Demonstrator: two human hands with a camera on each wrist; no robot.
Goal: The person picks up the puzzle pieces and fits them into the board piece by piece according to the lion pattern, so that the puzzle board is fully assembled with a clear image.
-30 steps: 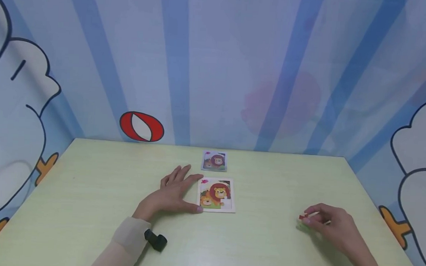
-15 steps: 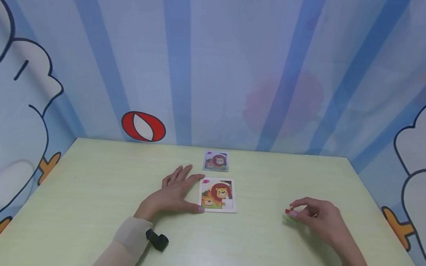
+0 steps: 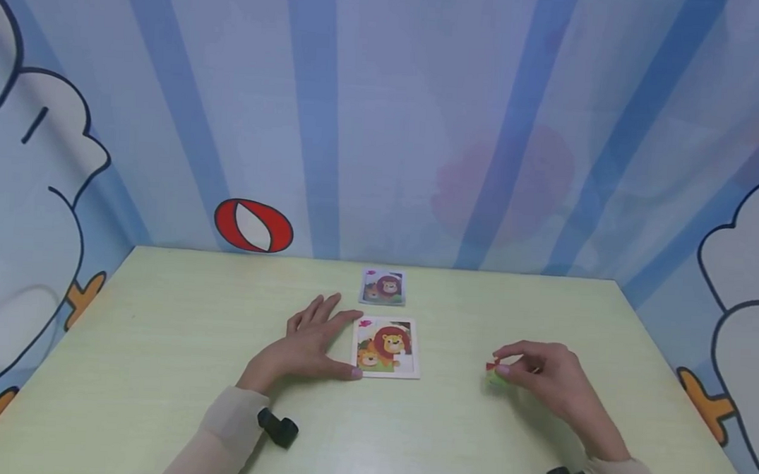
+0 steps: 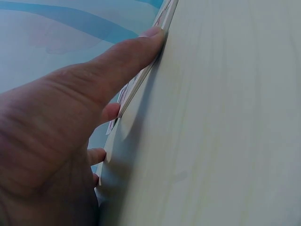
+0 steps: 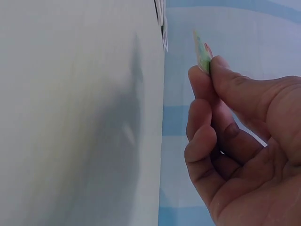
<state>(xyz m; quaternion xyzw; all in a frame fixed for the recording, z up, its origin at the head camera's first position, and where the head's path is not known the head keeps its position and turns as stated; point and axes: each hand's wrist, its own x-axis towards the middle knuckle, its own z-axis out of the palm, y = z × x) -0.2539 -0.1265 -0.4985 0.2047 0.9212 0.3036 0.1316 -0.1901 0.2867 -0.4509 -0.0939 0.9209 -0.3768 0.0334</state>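
A lion jigsaw puzzle (image 3: 387, 342) in a white frame lies flat on the table, with a blank white patch at its lower right. My left hand (image 3: 301, 352) rests along the puzzle's left side. Its index fingertip touches the upper left corner, its thumb the lower left one; the other fingers spread on the table. To the right of the puzzle and apart from it, my right hand (image 3: 554, 382) pinches a small green and red puzzle piece (image 5: 203, 55) between thumb and index finger, above the table. The fingertips cover part of the piece.
Behind the puzzle lies a smaller card (image 3: 382, 287) with the same lion picture. The pale table (image 3: 460, 438) ends at a blue striped cloth backdrop (image 3: 391, 124). Black camera mounts sit at both wrists, such as the left mount (image 3: 278, 428).
My right hand has moved left across the table, carrying the puzzle piece closer to the jigsaw puzzle. My left hand has stayed at the frame's left side.
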